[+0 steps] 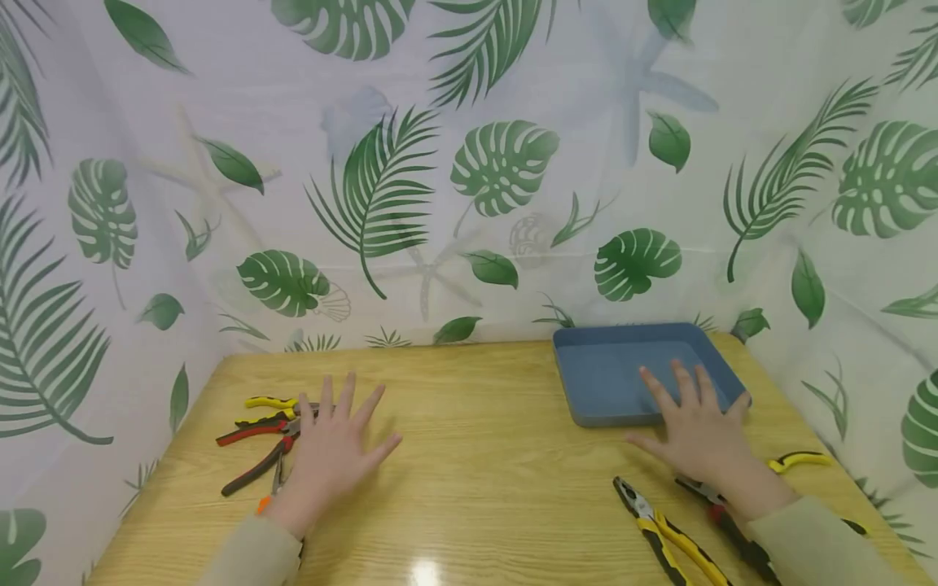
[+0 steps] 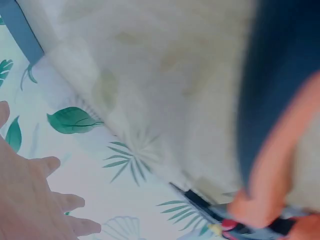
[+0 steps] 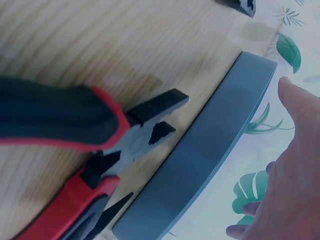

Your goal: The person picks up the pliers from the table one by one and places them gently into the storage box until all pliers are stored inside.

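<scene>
My left hand point(image 1: 330, 448) is spread, fingers apart, over the left side of the table and holds nothing. Beneath and beside it lie yellow-and-black pliers point(image 1: 269, 402), red-and-black pliers point(image 1: 252, 434) and a tool with an orange handle point(image 1: 265, 505), partly hidden by the hand. Spread in the same way, my right hand point(image 1: 703, 439) overlaps the front right of a blue tray point(image 1: 615, 378) in the head view. Nearest to it are yellow-and-black combination pliers point(image 1: 645, 513) and red-and-black pliers point(image 3: 134, 142), the latter partly under the forearm.
A yellow handle point(image 1: 802, 459) shows right of my right wrist. The wooden table point(image 1: 469, 456) extends between the hands. White cloth with green leaves point(image 1: 506, 268) hangs behind and along both sides, and the tray stands near the back edge.
</scene>
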`<state>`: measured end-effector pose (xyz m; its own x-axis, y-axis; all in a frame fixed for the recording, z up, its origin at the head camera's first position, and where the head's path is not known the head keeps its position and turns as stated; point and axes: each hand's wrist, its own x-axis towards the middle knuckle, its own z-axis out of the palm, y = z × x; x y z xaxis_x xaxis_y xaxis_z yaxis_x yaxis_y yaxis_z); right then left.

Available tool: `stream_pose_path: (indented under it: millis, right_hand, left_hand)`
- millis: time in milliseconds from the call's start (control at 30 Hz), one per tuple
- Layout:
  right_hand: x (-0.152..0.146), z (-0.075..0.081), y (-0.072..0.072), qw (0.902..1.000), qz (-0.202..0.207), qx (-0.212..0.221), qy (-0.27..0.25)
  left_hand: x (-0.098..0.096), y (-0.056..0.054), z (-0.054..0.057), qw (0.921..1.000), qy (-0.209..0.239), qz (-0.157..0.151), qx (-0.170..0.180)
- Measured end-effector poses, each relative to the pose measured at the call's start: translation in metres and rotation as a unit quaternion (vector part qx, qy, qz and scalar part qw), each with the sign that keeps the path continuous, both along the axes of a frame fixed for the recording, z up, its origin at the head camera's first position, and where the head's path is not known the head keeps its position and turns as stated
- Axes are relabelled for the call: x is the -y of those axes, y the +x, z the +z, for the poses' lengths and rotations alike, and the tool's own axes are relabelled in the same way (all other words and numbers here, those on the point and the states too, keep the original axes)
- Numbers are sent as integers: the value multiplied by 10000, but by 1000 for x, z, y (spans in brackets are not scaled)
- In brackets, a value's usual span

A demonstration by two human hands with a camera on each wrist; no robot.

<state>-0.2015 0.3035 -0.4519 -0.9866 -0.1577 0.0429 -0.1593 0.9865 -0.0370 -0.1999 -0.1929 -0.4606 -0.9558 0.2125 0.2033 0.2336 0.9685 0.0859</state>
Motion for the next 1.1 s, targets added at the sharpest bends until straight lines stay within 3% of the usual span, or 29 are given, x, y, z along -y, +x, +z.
stream_pose_path:
  millis: [167,367,533,733,1100]
  right_hand:
    - [-4,1,-3,10000,2,-73,-22]
    - [-8,2,-6,9999,-19,-99,24]
    - [-10,3,-6,9999,-41,-110,41]
    - [-14,2,-8,9999,-128,-13,-7]
    - [-20,4,-12,9993,-300,221,-101]
  left_hand:
    - [-8,-8,9,9998,143,-157,-5]
    - [-17,-18,10,9993,199,-302,100]
    - [-26,-23,9,9987,175,-399,261]
    - [-39,-29,4,9980,202,-590,115]
    - [-66,-36,-4,9961,177,-809,312]
